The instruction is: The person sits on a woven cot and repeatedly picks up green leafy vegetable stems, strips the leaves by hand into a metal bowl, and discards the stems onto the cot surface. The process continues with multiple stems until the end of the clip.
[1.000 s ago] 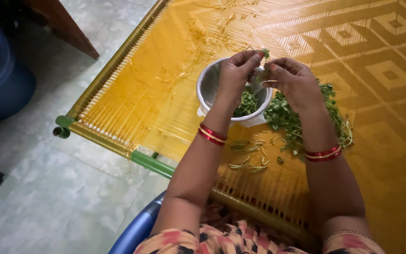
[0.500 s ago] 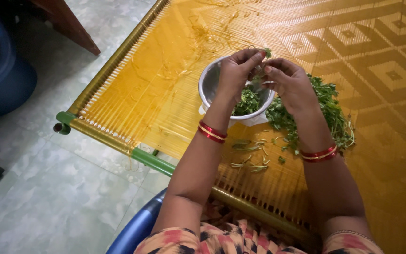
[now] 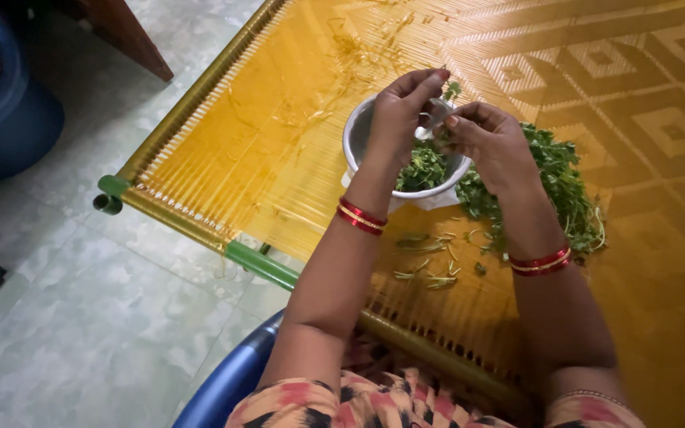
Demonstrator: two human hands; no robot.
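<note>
Over at the far left a blue tub point(image 3: 9, 119) sits on the pale tiled floor point(image 3: 105, 317), well clear of the action. Next comes the woven cot point(image 3: 239, 135), yellow strung, with its green frame tube point(image 3: 259, 264) running along the near edge; a few loose stems lie scattered on the weave toward the far edge. Moving in, the left hand point(image 3: 402, 115) is up over the steel bowl point(image 3: 356, 143), fingers curled and thumb and forefinger pinched tight on a small green sprig point(image 3: 452, 89) (red bangles point(image 3: 361, 215) at the wrist). The bowl stands near the middle of the cot, a little in from the near edge, and already holds a bed of picked leaves point(image 3: 422, 168). Just in front of it, toward the near edge, plucked stems point(image 3: 430, 265) lie in a thin litter. Then the right hand point(image 3: 489, 143), right beside the left and almost touching it, fingertips drawn together; whether it grips the same sprig I cannot tell, the fingers hide it. Beyond that wrist, a heap of leafy greens point(image 3: 568, 186) spreads on the weave just beside the bowl. At the bottom edge, a blue chair rim point(image 3: 223, 384) shows under the arms.
</note>
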